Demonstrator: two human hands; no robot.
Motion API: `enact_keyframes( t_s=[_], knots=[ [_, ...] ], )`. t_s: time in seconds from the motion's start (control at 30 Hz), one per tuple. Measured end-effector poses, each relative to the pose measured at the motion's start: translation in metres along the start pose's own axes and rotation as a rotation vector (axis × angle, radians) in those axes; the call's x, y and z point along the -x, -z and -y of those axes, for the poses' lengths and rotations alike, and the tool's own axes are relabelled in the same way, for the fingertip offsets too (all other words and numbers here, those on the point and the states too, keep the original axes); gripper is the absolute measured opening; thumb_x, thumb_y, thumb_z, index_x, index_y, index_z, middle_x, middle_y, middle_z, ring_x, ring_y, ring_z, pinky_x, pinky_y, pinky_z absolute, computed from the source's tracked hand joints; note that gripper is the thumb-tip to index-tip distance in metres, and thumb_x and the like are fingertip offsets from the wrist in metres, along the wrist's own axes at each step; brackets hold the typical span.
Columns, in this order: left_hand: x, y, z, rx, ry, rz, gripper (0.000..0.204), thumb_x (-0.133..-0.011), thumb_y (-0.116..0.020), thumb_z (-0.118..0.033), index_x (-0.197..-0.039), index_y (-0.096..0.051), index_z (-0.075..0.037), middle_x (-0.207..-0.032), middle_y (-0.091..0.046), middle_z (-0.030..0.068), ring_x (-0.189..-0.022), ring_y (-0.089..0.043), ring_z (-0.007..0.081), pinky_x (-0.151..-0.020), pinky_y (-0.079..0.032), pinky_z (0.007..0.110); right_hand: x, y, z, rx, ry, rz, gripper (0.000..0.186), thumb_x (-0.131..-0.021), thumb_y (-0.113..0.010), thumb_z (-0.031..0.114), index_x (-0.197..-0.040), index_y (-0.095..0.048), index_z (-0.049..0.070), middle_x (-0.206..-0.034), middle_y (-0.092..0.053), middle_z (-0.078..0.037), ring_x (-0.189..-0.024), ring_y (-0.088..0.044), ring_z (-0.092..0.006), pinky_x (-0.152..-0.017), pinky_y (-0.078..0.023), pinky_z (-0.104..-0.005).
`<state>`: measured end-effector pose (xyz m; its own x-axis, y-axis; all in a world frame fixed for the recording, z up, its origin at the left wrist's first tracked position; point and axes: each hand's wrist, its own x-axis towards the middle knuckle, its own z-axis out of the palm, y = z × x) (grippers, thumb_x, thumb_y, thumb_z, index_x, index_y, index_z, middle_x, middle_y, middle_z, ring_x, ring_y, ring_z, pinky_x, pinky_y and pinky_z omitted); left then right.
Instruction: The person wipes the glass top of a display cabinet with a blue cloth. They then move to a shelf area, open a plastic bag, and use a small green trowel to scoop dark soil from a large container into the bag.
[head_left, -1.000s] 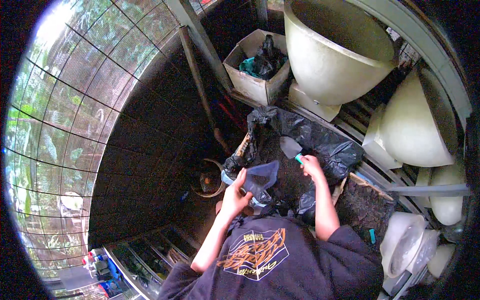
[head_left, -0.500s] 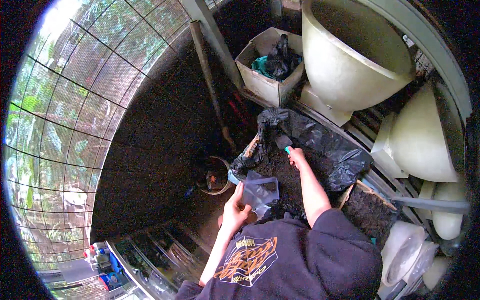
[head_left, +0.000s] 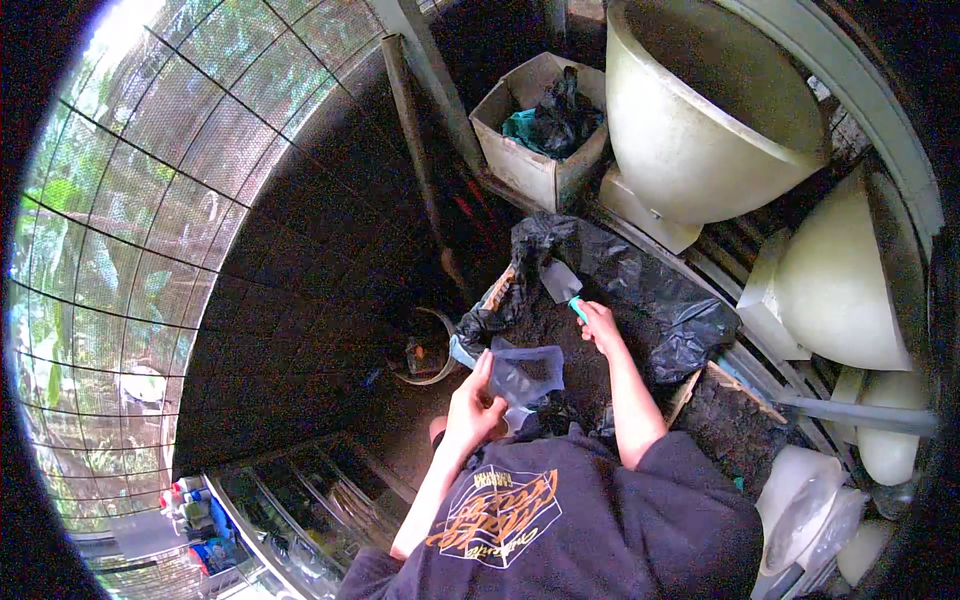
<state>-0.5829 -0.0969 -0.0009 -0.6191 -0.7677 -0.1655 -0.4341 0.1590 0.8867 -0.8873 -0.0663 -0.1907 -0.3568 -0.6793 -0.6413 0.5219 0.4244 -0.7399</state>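
My left hand (head_left: pixel 473 408) is closed on a translucent plastic bag (head_left: pixel 525 372), with the thumb bent over it, at the near left of a soil bed (head_left: pixel 575 340) lined with crumpled black plastic (head_left: pixel 625 262). My right hand (head_left: pixel 598 326) grips the turquoise handle of a small trowel (head_left: pixel 561 282). The trowel's metal blade is at the back left of the soil, beside the liner's folds; whether soil lies on the blade is unclear. A dark T-shirt fills the lower middle of the view and hides the near edge of the bed.
A cardboard box (head_left: pixel 510 155) holds black and teal plastic. Large pale basins (head_left: pixel 700 170) line the back right, above more soil (head_left: pixel 735 440) and white bowls (head_left: pixel 800 510). A round bucket (head_left: pixel 440 340), a leaning pole (head_left: pixel 420 170), curved wire mesh (head_left: pixel 120 260) and a metal rack (head_left: pixel 270 510) are at left.
My right hand has moved the trowel leftward and back over the soil toward the liner's corner. My left hand still holds the bag. The camera's view has shifted slightly.
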Motion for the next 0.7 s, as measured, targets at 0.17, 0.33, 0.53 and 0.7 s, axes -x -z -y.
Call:
enact_keyframes(
  t_s=[0.17,0.33,0.53,0.7],
  knots=[
    [-0.02,-0.003,-0.011,-0.055,-0.052,0.039,0.077,-0.074,-0.064,-0.004,-0.146,-0.038,-0.002,-0.151,-0.039,0.0194,-0.14,-0.038,0.0273,-0.112,-0.033,0.031,0.079,0.016,0.041,0.061,0.133,0.089,0.022,-0.097,-0.06,0.028,-0.102,-0.06,0.007,-0.068,-0.052,0.001,-0.045,-0.036,-0.0028,-0.041,-0.031,-0.0215],
    [-0.042,-0.011,-0.005,-0.102,-0.064,0.054,0.076,-0.073,-0.064,-0.005,-0.144,-0.038,0.001,-0.15,-0.039,0.0209,-0.14,-0.038,0.0297,-0.114,-0.032,0.034,0.152,0.027,0.082,0.199,0.258,0.121,0.021,-0.096,-0.063,0.023,-0.108,-0.062,0.006,-0.071,-0.053,0.003,-0.054,-0.042,-0.0011,-0.044,-0.031,-0.0177],
    [-0.051,-0.015,0.008,-0.104,-0.086,0.041,0.076,-0.072,-0.066,-0.005,-0.143,-0.04,0.001,-0.149,-0.04,0.021,-0.139,-0.039,0.0306,-0.114,-0.032,0.034,0.204,0.034,0.108,0.441,0.483,0.15,0.021,-0.088,-0.071,0.012,-0.107,-0.065,0.003,-0.091,-0.066,0.0,-0.081,-0.059,-0.0066,-0.074,-0.048,-0.023],
    [-0.036,-0.009,0.001,-0.081,-0.116,0.035,0.076,-0.072,-0.065,-0.003,-0.144,-0.04,0.001,-0.149,-0.04,0.0218,-0.137,-0.042,0.0294,-0.113,-0.033,0.033,0.187,0.039,0.094,0.371,0.665,-0.05,0.02,-0.089,-0.069,0.009,-0.108,-0.065,0.002,-0.091,-0.066,-0.001,-0.082,-0.059,-0.0069,-0.074,-0.049,-0.0234]
  ],
)
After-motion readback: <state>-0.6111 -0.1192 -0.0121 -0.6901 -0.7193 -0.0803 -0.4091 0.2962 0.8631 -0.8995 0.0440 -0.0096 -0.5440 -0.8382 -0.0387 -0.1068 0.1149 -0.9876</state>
